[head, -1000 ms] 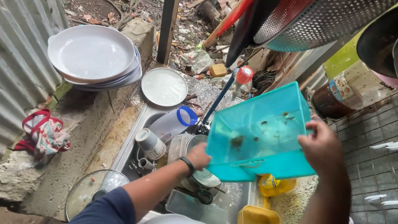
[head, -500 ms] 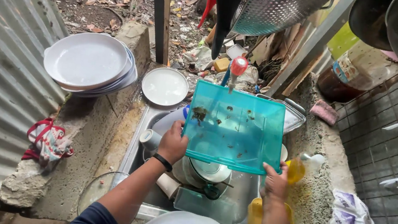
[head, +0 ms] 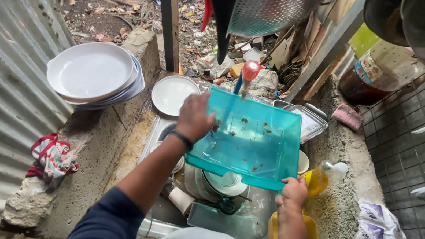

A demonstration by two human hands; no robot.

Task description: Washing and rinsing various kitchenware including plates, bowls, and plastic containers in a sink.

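Observation:
I hold a teal see-through plastic tray (head: 253, 141) over the sink (head: 157, 221), level, with brown food specks on it. My left hand (head: 194, 117) grips its left edge, thumb on top. My right hand (head: 294, 194) holds its near right corner from below. A tap with a red handle (head: 249, 71) stands just behind the tray's far edge. Under the tray the sink is full of dirty dishes: a white bowl (head: 226, 183), a cup (head: 179, 199) and a clear container (head: 224, 221).
A stack of white plates (head: 94, 73) and one small white plate (head: 172, 94) sit on the concrete ledge at left. A yellow soap bottle (head: 321, 179), a pink sponge (head: 348, 117) and a yellow tub (head: 312, 234) lie at right. Corrugated metal wall left, hanging metal colander (head: 275, 5) above.
The tray has swung from tilted at the right to level over the sink. My right hand dropped from its far right edge to its near right corner.

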